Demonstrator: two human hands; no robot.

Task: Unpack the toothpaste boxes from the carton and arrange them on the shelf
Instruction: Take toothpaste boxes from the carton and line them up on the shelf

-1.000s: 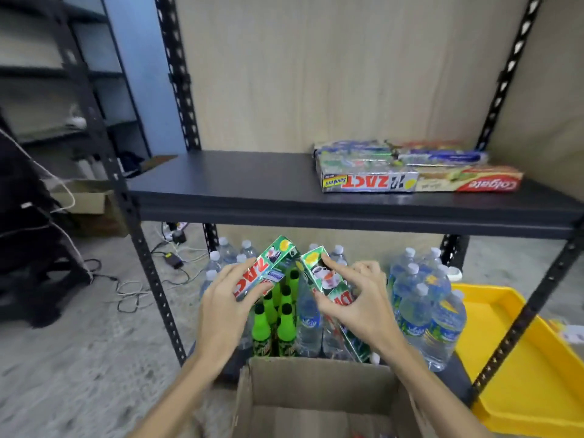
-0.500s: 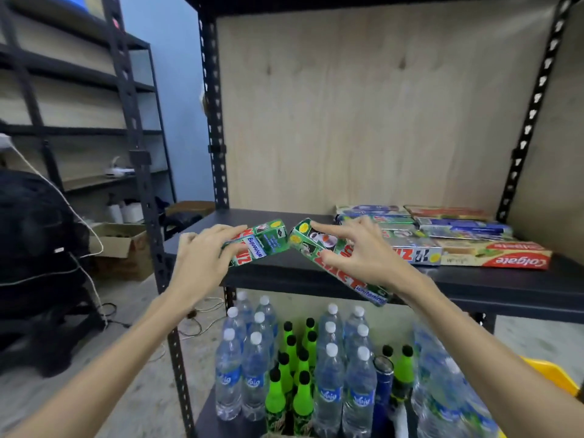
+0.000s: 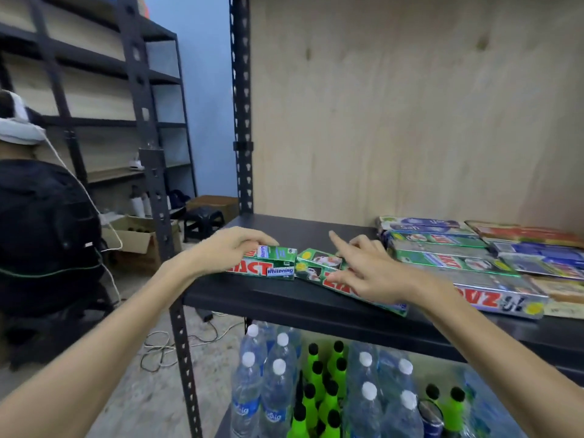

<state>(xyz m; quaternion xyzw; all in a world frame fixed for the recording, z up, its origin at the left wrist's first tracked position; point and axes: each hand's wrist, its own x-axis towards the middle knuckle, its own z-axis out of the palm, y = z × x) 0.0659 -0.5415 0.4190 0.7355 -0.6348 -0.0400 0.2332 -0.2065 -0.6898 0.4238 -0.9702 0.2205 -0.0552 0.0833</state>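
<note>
My left hand point(image 3: 229, 251) grips green Zact toothpaste boxes point(image 3: 268, 265) from above; they lie at the left front of the black shelf point(image 3: 294, 227). My right hand point(image 3: 366, 273) holds a second pair of green toothpaste boxes point(image 3: 317, 263), which lies slanted on the shelf just right of the first. Its thumb runs along the near side and its index finger sticks out. Further right, rows of toothpaste boxes point(image 3: 442, 248) lie flat on the shelf. The carton is out of view.
Water bottles point(image 3: 278, 384) and green bottles point(image 3: 328, 403) stand on the lower shelf. A perforated black upright point(image 3: 241, 121) marks the shelf's left edge. A person in black point(image 3: 41, 235) sits at the left, with cables point(image 3: 164, 346) on the floor.
Both hands rose from above the carton to the shelf, and both sets of green boxes now rest on its board. The view tilted up, so the carton dropped out of sight.
</note>
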